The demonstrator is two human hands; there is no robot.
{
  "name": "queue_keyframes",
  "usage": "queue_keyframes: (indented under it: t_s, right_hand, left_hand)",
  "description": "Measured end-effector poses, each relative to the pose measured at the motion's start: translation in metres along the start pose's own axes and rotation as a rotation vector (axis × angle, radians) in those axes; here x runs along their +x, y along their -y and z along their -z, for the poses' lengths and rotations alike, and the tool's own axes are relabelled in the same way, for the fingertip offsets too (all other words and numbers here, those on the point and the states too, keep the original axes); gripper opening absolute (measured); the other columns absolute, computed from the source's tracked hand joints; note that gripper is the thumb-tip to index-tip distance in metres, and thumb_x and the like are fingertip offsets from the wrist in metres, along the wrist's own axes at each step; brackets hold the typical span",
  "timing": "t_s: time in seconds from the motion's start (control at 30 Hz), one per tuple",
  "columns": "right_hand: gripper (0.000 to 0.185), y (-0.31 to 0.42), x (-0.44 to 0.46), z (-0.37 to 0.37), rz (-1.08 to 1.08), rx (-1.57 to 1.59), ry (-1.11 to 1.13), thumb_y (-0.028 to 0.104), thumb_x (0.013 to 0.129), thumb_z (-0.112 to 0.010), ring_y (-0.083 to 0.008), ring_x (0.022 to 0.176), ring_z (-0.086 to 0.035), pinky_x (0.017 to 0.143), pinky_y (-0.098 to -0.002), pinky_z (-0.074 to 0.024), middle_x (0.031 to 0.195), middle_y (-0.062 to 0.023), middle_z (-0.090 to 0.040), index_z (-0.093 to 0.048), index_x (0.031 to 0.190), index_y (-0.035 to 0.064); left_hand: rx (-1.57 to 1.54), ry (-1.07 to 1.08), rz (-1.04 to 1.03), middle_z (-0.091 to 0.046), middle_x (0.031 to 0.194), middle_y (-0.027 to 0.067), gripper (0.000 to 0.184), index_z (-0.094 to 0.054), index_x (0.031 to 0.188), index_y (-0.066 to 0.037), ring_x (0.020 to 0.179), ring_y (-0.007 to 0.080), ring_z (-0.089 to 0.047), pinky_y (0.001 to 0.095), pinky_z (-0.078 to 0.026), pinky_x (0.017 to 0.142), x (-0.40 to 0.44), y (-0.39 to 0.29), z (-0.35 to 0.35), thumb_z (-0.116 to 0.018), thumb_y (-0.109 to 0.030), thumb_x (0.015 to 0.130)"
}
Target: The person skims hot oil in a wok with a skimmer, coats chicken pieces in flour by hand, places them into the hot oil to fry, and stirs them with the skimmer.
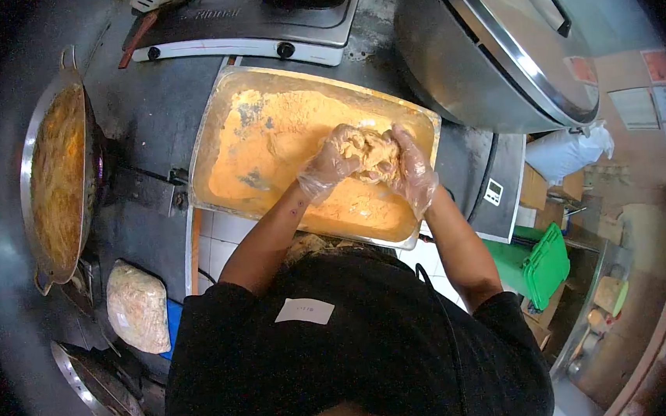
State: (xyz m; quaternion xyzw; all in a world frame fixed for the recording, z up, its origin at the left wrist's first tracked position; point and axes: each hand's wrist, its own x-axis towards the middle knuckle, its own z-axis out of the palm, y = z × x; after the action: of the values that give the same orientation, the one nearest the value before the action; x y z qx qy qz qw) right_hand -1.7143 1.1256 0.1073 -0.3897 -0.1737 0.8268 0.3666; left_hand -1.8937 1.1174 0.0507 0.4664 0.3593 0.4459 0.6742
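Note:
A metal tray [202, 152] holds a layer of orange-yellow flour. Above its right half, a clump of flour-coated food [374, 155] is held between my two hands, both in clear plastic gloves. My left hand [329, 164] grips the clump's left side with fingers curled round it. On the right side, my right hand [414, 166] presses against the clump, its fingers pointing away from me. What lies under the clump is partly hidden.
A wok [31, 181] of bubbling oil stands at the left, with another pan [101, 390] below it. A stove [250, 46] is behind the tray, a large lidded pot [462, 65] at the back right. A green bin [545, 269] and a small timer [493, 191] are at the right.

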Motion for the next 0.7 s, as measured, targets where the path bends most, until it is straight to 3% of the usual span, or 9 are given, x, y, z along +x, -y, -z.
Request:
queue_keyframes:
  t_s: [0.1,0.23,0.3,0.4,0.5,0.6,0.67,0.7]
  right_hand:
    - [0.049,0.008,-0.010,-0.023,-0.041,-0.303,-0.148,0.041,0.093,-0.053,-0.0218,0.095,-0.065,0.077,-0.0376,-0.0575,0.110,-0.0124,-0.063,-0.051,0.122,0.0014]
    - [0.044,0.006,-0.005,-0.034,-0.168,-0.488,-0.222,0.037,0.091,-0.059,-0.0176,0.085,-0.064,0.068,-0.0328,-0.0547,0.104,-0.0073,-0.063,-0.053,0.121,0.0057]
    - [0.043,-0.002,-0.003,-0.035,-0.144,-0.374,-0.192,0.038,0.090,-0.059,-0.0167,0.079,-0.062,0.063,-0.0317,-0.0527,0.102,-0.0072,-0.063,-0.054,0.119,0.0060]
    - [0.043,-0.028,0.007,-0.012,-0.135,-0.330,-0.136,0.040,0.090,-0.059,-0.0155,0.072,-0.061,0.058,-0.0306,-0.0507,0.099,-0.0066,-0.063,-0.055,0.118,0.0069]
    - [0.045,-0.050,0.013,0.004,-0.081,-0.295,-0.094,0.043,0.089,-0.059,-0.0143,0.066,-0.059,0.054,-0.0291,-0.0488,0.096,-0.0038,-0.064,-0.055,0.117,0.0086]
    - [0.042,-0.062,0.011,0.006,-0.059,-0.247,-0.152,0.043,0.090,-0.058,-0.0132,0.065,-0.058,0.053,-0.0282,-0.0481,0.092,-0.0036,-0.064,-0.056,0.115,0.0093]
    - [0.040,-0.060,0.011,0.011,-0.060,-0.242,-0.104,0.043,0.091,-0.056,-0.0130,0.066,-0.059,0.053,-0.0278,-0.0482,0.091,-0.0038,-0.065,-0.056,0.114,0.0095]
    - [0.039,-0.057,0.009,0.008,-0.060,-0.240,-0.081,0.042,0.092,-0.055,-0.0129,0.067,-0.060,0.053,-0.0276,-0.0482,0.091,-0.0039,-0.065,-0.056,0.113,0.0096]
  left_hand:
    - [0.023,-0.036,-0.050,-0.056,0.107,0.0025,0.046,-0.052,0.118,-0.006,0.098,0.0110,-0.054,0.0281,-0.047,0.087,-0.014,-0.001,0.003,-0.059,0.002,0.074]
    - [0.072,-0.123,0.046,-0.057,0.105,0.0035,0.038,-0.053,0.115,-0.003,0.096,0.0103,-0.054,0.0258,-0.048,0.083,-0.025,0.009,0.009,-0.059,0.003,0.078]
    - [0.066,-0.273,0.158,-0.058,0.104,0.0043,0.040,-0.053,0.117,-0.002,0.096,0.0110,-0.055,0.0257,-0.048,0.083,-0.025,0.015,0.014,-0.062,0.001,0.079]
    - [-0.318,-0.420,0.247,-0.060,0.105,0.0064,0.045,-0.054,0.119,0.000,0.095,0.0125,-0.056,0.0281,-0.049,0.080,-0.033,0.041,0.027,-0.069,-0.005,0.077]
    - [-0.115,-0.315,0.236,-0.060,0.113,0.0111,0.053,-0.053,0.123,-0.001,0.099,0.0159,-0.058,0.0315,-0.050,0.080,-0.038,0.016,0.017,-0.073,-0.009,0.075]
    - [0.397,0.068,0.256,-0.059,0.121,0.0127,0.052,-0.052,0.124,-0.001,0.105,0.0172,-0.057,0.0327,-0.049,0.084,-0.026,0.067,0.044,-0.071,-0.010,0.077]
    - [0.645,0.297,0.501,-0.054,0.128,0.0121,0.055,-0.048,0.129,-0.001,0.116,0.0189,-0.050,0.0331,-0.043,0.094,-0.014,0.052,0.052,-0.070,-0.012,0.080]
    - [0.573,0.317,0.516,-0.053,0.130,0.0118,0.056,-0.047,0.130,-0.001,0.119,0.0193,-0.049,0.0333,-0.042,0.096,-0.015,0.050,0.053,-0.070,-0.012,0.080]
